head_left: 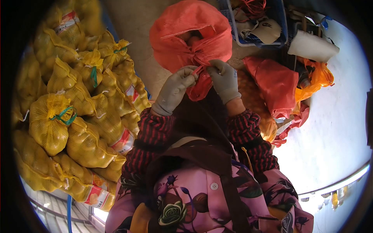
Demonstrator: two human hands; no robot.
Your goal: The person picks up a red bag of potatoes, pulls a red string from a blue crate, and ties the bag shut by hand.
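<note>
A full red mesh sack (pixel 171 44) stands in front of me, with its neck gathered toward my body. A gap in its upper side shows dark rounded contents that I cannot make out. My left hand (pixel 174 91), in a grey glove, pinches a red tie (pixel 199 70) at the gathered neck. On the other side of the neck, my gloved right hand (pixel 225 81) is closed, thumb and fingers together on the same tie. The loose red end of the sack (pixel 200 88) hangs between both hands.
Yellow mesh sacks (pixel 79 136) full of round produce are piled at left, some tied with green string. A blue crate (pixel 252 40) holding a cap (pixel 266 31) stands at upper right. Red sacking (pixel 274 85) and an orange bag (pixel 316 79) lie along the right.
</note>
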